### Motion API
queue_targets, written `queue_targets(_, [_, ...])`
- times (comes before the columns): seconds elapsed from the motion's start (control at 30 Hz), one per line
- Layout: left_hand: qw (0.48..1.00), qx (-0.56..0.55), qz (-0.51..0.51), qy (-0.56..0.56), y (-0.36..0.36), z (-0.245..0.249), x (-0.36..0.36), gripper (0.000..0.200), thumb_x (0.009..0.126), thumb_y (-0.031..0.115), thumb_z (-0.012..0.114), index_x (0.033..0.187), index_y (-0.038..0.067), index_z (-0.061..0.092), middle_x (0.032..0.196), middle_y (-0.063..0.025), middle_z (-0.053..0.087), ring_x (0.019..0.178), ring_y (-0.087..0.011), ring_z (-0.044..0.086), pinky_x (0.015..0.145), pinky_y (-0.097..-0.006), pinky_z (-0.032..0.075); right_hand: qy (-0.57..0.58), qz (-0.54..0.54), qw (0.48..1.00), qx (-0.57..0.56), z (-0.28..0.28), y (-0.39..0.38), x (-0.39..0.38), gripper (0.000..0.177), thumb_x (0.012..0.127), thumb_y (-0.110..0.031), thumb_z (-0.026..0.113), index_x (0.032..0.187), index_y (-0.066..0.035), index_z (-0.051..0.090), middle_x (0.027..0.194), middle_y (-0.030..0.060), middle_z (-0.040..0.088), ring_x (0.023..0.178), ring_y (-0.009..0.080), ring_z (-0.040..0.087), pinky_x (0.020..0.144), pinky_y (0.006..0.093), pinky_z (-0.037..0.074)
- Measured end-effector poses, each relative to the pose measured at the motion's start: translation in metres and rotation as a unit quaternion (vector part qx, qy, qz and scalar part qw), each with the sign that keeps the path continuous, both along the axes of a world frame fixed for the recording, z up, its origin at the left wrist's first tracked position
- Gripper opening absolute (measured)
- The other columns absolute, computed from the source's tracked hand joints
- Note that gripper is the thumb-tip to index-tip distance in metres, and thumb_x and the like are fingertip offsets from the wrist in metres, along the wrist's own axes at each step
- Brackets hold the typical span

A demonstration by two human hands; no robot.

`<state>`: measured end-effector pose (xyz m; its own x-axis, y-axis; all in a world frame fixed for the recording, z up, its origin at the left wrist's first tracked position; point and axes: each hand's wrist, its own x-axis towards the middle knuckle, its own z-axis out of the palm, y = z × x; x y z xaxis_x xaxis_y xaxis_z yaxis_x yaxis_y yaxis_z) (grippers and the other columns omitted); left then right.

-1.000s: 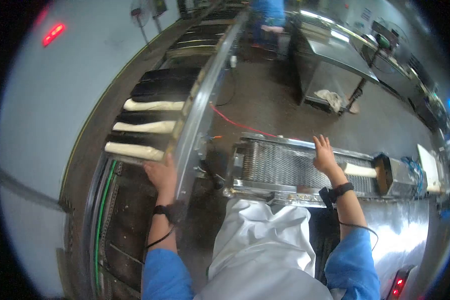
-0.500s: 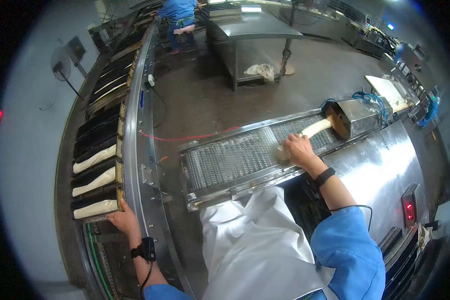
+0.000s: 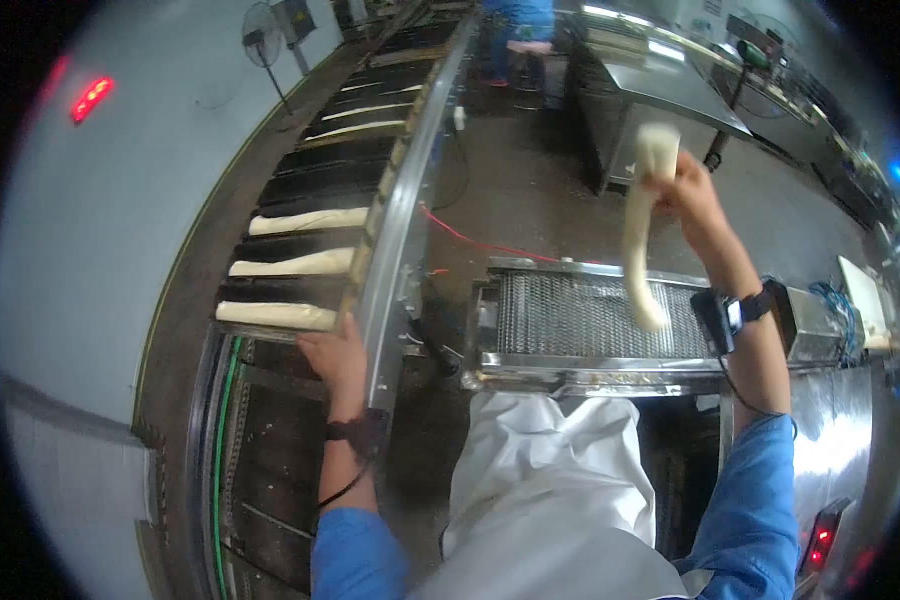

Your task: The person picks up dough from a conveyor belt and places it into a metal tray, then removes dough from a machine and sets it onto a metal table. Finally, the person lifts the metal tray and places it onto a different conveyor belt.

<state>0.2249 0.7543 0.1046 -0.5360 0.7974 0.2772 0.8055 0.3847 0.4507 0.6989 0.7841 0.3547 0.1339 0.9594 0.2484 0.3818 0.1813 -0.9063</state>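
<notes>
My right hand (image 3: 685, 195) is closed around a long pale dough strip (image 3: 638, 245) near its upper end. The strip hangs down above a metal mesh conveyor (image 3: 560, 315), and its top is blurred. On the left, my left hand (image 3: 335, 360) grips the near corner of a dark baking pan (image 3: 262, 334), thumb at the pan's end. A dough strip (image 3: 275, 316) lies along that pan's trough. Two more strips, a middle one (image 3: 292, 263) and a farther one (image 3: 308, 221), lie in the troughs behind it.
A steel rail (image 3: 395, 235) runs beside the row of pans. A metal housing (image 3: 820, 325) sits at the conveyor's right end. Farther back stand a steel table (image 3: 670, 85) and a person in blue (image 3: 518, 25). A green cord (image 3: 223, 440) runs along the lower left track.
My right hand has lifted the dough strip off the mesh conveyor, and it now hangs. My left hand stays at the nearest pan. The view has turned left.
</notes>
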Motion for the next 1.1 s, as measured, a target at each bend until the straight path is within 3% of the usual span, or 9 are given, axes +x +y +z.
queue_targets(0.03, [1.000,0.002,0.009,0.001,-0.001,0.003,0.002,0.099,0.092,0.053,0.048,0.128,-0.033,0.017,0.136,-0.0504,0.023,0.134,-0.0535,0.025,0.115,-0.0474,0.020,0.049,0.011,0.998,0.040,0.022,0.008,-0.028,0.040,0.082,-0.021,0.068,0.116,-0.004,0.056,0.103,0.0099,0.063,0.093,0.0201,0.064,0.079,0.0328,0.054])
queue_targets(0.1, [0.999,0.022,0.013,-0.044,-0.005,0.007,0.006,0.097,0.092,0.051,0.051,0.128,-0.033,0.018,0.136,-0.0506,0.021,0.134,-0.0540,0.024,0.115,-0.0477,0.020,0.162,0.265,0.942,0.127,0.050,0.025,-0.057,0.041,0.093,-0.023,0.061,0.124,0.002,0.051,0.119,0.0153,0.058,0.106,0.0229,0.061,0.093,0.0326,0.052])
queue_targets(0.17, [0.999,0.005,0.019,-0.033,-0.005,0.009,0.005,0.097,0.091,0.049,0.052,0.128,-0.033,0.018,0.136,-0.0505,0.022,0.134,-0.0541,0.024,0.115,-0.0472,0.020,0.260,0.313,0.899,0.165,0.061,0.033,-0.101,0.062,0.091,-0.018,0.063,0.143,0.002,0.034,0.142,0.0237,0.038,0.128,0.0287,0.046,0.109,0.0329,0.041])
queue_targets(0.3, [0.998,-0.002,0.041,-0.044,-0.014,0.023,0.011,0.098,0.089,0.047,0.057,0.128,-0.034,0.017,0.136,-0.0498,0.023,0.134,-0.0535,0.024,0.116,-0.0455,0.021,0.135,0.341,0.918,0.153,0.052,0.026,-0.128,0.075,0.089,-0.021,0.064,0.149,-0.003,0.022,0.151,0.0227,0.025,0.142,0.0330,0.024,0.117,0.0426,0.025])
queue_targets(0.53, [0.994,0.026,0.040,-0.100,-0.021,0.025,0.008,0.105,0.086,0.049,0.063,0.129,-0.033,0.014,0.138,-0.0479,0.022,0.134,-0.0517,0.026,0.115,-0.0446,0.023,-0.099,0.145,0.982,-0.069,-0.116,-0.045,-0.040,0.067,0.087,-0.013,0.063,0.147,-0.008,0.032,0.151,0.0203,0.031,0.141,0.0307,0.029,0.115,0.0420,0.026])
queue_targets(0.63, [0.998,-0.002,0.024,-0.057,-0.021,0.011,-0.006,0.100,0.087,0.048,0.062,0.131,-0.030,0.018,0.139,-0.0463,0.024,0.133,-0.0509,0.028,0.114,-0.0460,0.026,-0.292,0.009,0.954,-0.072,-0.210,-0.085,0.040,0.062,0.089,-0.017,0.061,0.142,-0.001,0.035,0.148,0.0262,0.032,0.139,0.0372,0.031,0.113,0.0451,0.028])
queue_targets(0.7, [0.997,0.008,0.001,-0.072,-0.030,0.010,-0.012,0.094,0.088,0.046,0.062,0.132,-0.028,0.023,0.137,-0.0447,0.029,0.132,-0.0504,0.031,0.112,-0.0465,0.028,-0.458,-0.188,0.866,-0.062,-0.247,-0.117,0.082,0.060,0.091,-0.025,0.057,0.139,0.005,0.036,0.145,0.0304,0.033,0.136,0.0427,0.032,0.113,0.0471,0.027])
queue_targets(0.87, [0.996,0.068,-0.034,-0.054,-0.055,0.017,-0.020,0.073,0.089,0.045,0.061,0.118,-0.019,0.045,0.117,-0.0375,0.050,0.111,-0.0478,0.051,0.097,-0.0479,0.039,-0.468,-0.352,0.798,-0.145,-0.243,-0.149,0.138,0.066,0.093,-0.033,0.050,0.140,0.009,0.031,0.148,0.0295,0.027,0.140,0.0396,0.025,0.116,0.0442,0.019])
queue_targets(1.1, [0.999,0.048,-0.011,-0.013,-0.091,0.029,-0.041,0.072,0.091,0.050,0.057,0.116,-0.017,0.047,0.113,-0.0345,0.052,0.108,-0.0473,0.051,0.094,-0.0480,0.041,-0.408,-0.430,0.785,-0.181,-0.211,-0.131,0.156,0.066,0.093,-0.028,0.051,0.140,0.012,0.029,0.147,0.0308,0.030,0.137,0.0393,0.031,0.114,0.0454,0.023])
